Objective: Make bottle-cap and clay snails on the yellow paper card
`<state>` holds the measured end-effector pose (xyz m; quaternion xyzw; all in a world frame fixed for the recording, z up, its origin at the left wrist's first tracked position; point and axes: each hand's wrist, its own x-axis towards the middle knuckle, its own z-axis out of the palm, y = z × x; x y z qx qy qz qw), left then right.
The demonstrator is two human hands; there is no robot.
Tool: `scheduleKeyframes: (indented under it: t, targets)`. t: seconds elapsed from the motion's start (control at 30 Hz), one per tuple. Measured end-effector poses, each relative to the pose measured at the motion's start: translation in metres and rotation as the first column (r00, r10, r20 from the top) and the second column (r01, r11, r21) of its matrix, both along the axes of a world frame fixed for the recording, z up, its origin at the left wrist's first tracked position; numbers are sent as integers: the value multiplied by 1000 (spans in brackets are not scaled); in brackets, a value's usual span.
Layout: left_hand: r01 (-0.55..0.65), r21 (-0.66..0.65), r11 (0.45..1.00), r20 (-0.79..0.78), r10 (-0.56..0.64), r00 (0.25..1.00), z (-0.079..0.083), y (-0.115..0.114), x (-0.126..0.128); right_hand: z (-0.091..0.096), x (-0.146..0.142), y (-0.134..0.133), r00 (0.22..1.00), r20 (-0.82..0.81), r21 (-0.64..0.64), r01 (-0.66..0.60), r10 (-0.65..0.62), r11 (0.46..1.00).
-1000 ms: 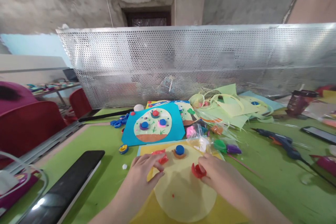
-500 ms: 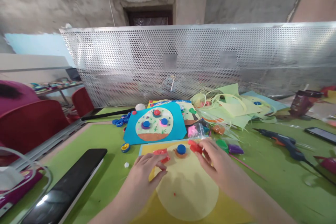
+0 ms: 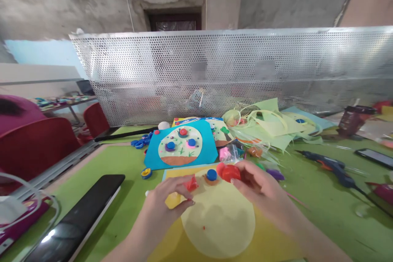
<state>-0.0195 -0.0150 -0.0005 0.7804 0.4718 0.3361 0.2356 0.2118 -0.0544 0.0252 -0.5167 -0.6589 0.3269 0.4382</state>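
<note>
My right hand point(image 3: 260, 184) pinches a shiny red clay packet point(image 3: 231, 173) between thumb and fingers. A duller red lump point(image 3: 220, 168) shows at the packet's left end. My left hand point(image 3: 167, 194) is curved with its fingers apart, beside a crumpled red piece point(image 3: 192, 184) that its fingers partly cover. Between my hands, a blue bottle cap point(image 3: 211, 175) sits on a brown-orange clay base. Below lies a pale yellow paper circle point(image 3: 217, 221) on a darker yellow sheet point(image 3: 172, 241), with a tiny red speck on the circle.
Beyond my hands lies a blue card point(image 3: 150, 157) decorated with caps and clay. A black phone-like slab point(image 3: 80, 213) is at left. To the right are a glue gun point(image 3: 334, 168), a phone point(image 3: 374, 157), a dark cup point(image 3: 353, 120) and paper scraps point(image 3: 276, 120). A perforated metal panel point(image 3: 230, 69) stands behind.
My right hand has turned, so more of the red packet and the lump at its end show. The left hand has shifted slightly left, its fingers more arched.
</note>
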Motion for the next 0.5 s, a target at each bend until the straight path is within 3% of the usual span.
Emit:
scheduleKeyframes:
  t: [0.4, 0.5]
  targets:
    - [-65, 48, 997, 59, 62, 996, 0, 1, -4, 0, -2, -3, 995, -78, -23, -57, 55, 998]
    - [-75, 3, 997, 91, 74, 993, -1, 1, -5, 1, -4, -4, 990, -128, -48, -65, 58, 997]
